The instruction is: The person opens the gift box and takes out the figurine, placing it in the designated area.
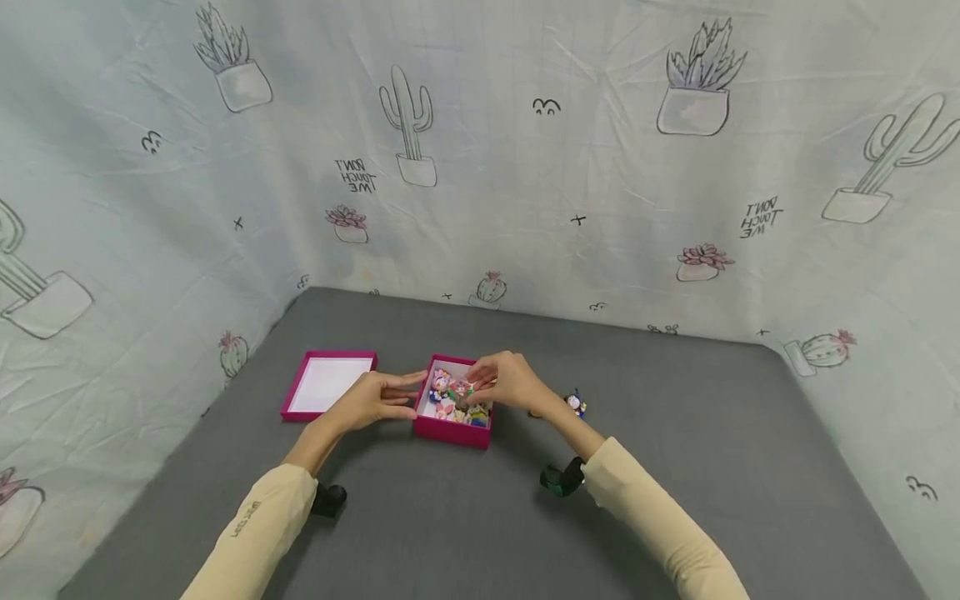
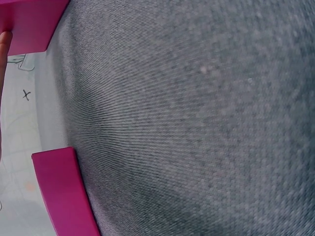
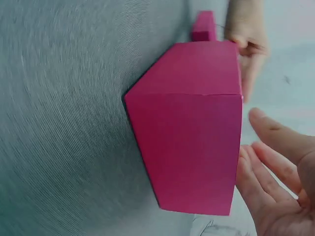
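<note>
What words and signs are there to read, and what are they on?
"DON'T TOUCH ME": backwards, twice, on the backdrop.
"x": a little cross sign, several times on the backdrop.
Letters on the left sleeve: too small and blurred to read surely.

Magenta box [image 1: 452, 432], white-lined magenta lid [image 1: 327, 383], multicoloured figurines [image 1: 440, 384], dark grey cloth [image 1: 450, 517], pale cactus-print backdrop [image 1: 487, 167], cream sleeves [image 1: 258, 525]

An open magenta box [image 1: 452, 432] sits upright with small colourful figurines [image 1: 440, 384] inside.
</note>
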{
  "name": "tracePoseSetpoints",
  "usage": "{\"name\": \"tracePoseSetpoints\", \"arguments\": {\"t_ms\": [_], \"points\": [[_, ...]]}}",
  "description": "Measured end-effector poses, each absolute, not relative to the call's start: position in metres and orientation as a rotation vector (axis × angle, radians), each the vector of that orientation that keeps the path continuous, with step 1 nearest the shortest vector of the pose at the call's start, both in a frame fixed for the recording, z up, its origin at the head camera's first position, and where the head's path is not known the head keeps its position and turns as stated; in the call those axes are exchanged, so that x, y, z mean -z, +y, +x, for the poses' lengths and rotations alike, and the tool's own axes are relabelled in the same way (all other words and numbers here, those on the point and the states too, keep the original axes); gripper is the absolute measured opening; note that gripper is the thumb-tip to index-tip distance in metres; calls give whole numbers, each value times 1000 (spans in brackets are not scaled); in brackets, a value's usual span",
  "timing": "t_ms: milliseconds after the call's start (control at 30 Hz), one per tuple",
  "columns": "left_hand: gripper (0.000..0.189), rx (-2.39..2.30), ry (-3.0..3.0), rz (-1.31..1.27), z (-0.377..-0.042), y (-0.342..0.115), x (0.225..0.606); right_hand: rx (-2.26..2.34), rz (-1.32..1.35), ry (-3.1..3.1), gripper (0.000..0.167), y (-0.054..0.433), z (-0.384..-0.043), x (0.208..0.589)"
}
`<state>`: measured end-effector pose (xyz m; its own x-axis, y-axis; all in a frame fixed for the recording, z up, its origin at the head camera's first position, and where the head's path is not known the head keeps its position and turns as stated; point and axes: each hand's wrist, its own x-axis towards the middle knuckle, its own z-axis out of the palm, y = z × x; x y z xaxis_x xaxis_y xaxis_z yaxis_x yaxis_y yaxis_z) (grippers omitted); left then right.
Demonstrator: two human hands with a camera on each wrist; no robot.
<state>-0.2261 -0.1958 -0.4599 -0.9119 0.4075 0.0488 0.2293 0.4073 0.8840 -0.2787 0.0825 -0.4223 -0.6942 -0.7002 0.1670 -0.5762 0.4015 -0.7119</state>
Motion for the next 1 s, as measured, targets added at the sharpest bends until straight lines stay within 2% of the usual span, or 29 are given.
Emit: {"name": "tracePoseSetpoints", "arguments": {"t_ms": [233,367,667,1000], "points": [[68,-1522,2495,548,-226,-196,458,1558,-820,2516,35,99,-254,438],[70,-1516,2495,536,-224,-196,457,1646,-737,2574,38,98,-241,449],[69,-1536,2455,512,-225,-196,462,1452,-651,2672,38,85,-236,466],[70,-1527,2472,556,-226,-198,463,1293,-473,2744,38,60,-241,462]]}}
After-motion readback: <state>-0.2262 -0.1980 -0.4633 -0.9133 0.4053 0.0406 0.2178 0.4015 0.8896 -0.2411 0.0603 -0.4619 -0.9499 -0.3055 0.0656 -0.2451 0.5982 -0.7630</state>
